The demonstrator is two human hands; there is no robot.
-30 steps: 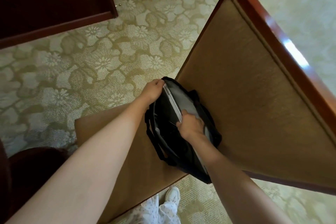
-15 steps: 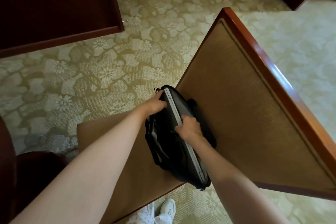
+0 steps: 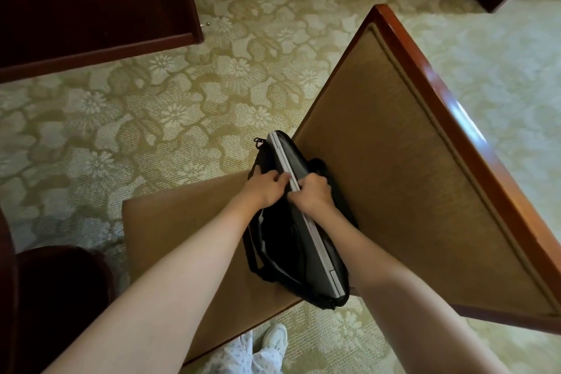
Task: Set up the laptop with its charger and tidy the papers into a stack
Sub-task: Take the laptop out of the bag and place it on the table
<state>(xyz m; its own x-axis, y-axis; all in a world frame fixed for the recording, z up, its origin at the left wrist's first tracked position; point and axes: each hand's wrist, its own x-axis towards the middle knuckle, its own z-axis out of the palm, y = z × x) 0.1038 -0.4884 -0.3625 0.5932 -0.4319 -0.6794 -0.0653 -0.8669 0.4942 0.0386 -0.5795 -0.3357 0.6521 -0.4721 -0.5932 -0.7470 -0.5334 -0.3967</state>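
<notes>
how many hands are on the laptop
2. The left hand grips the laptop along its top edge from the left; the right hand grips it just beside, over the black laptop bag.

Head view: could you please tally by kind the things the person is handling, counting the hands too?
Laptop: 1
Bag: 1
Hand: 2, left hand and right hand
Total: 4

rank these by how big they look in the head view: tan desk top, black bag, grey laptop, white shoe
1. tan-topped wooden desk
2. black fabric laptop bag
3. slim grey laptop, partly hidden in the bag, so only its showing part counts
4. white shoe, farther off on the floor, which shrinks it
</notes>
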